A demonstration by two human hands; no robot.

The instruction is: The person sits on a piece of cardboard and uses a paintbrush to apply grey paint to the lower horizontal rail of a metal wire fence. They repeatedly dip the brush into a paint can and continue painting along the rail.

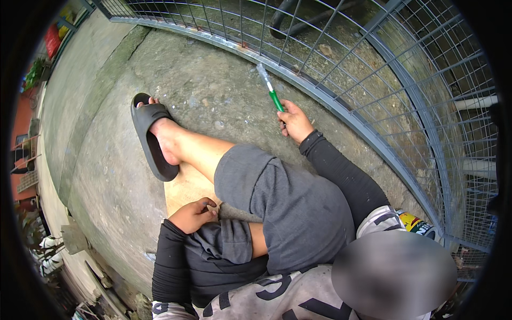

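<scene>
My right hand (295, 122) is closed around the green handle of a paintbrush (273, 98). The brush points away from me, and its pale, grey-smeared bristle end reaches the bottom rail (242, 52) of a grey metal mesh fence (341, 58). Whether the bristles press on the rail is hard to tell. My left hand (194, 215) rests on my bent leg with its fingers loosely curled, a gap between thumb and forefinger, and nothing visible in it.
Rough concrete floor (106, 176) spreads in front and to the left. A tan board (178, 189) lies beneath my legs. My sandalled foot (165, 140) is stretched forward. A yellow labelled can (413, 223) stands by my right elbow, near the fence. Plants and clutter line the far left.
</scene>
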